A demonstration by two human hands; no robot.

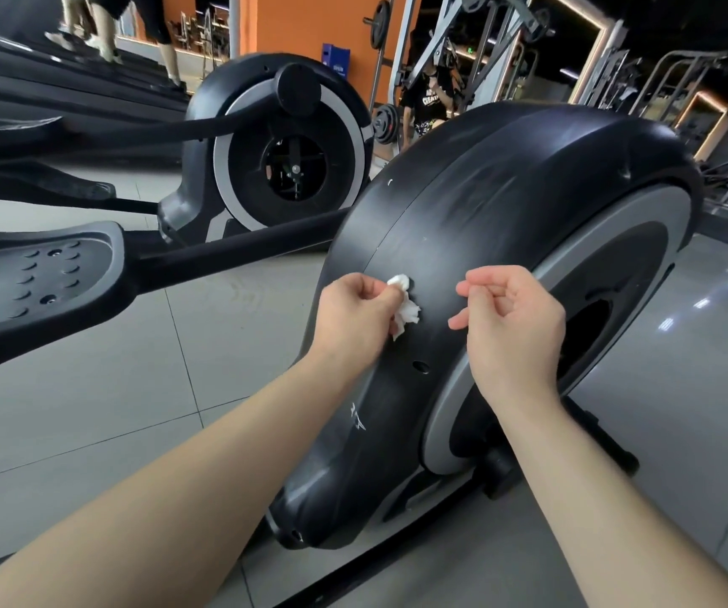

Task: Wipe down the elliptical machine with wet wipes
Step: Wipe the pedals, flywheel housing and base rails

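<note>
The crumpled white wet wipe (404, 305) sits against the lower rear curve of the elliptical's black flywheel housing (485, 190), pinched between the thumb and curled fingers of the left hand (353, 318). Part of the wipe pokes out above the fingertips and part hangs below them. The right hand (511, 326) hovers in front of the same housing, just to the right of the wipe and apart from it. Its fingers are loosely curled and hold nothing. The two hands are level with each other and do not touch.

Below the wipe, the housing has a small round hole (420, 367). A grey ring (608, 239) rims the housing's right face. Left of the housing, a black foot pedal (33, 274) with round dimples extends on its bar over the grey tiled floor (112, 388). Behind the housing to the left stands a second elliptical (283, 155), and behind its top edge a person in a black shirt (426, 103) is near weight plates (386, 120).
</note>
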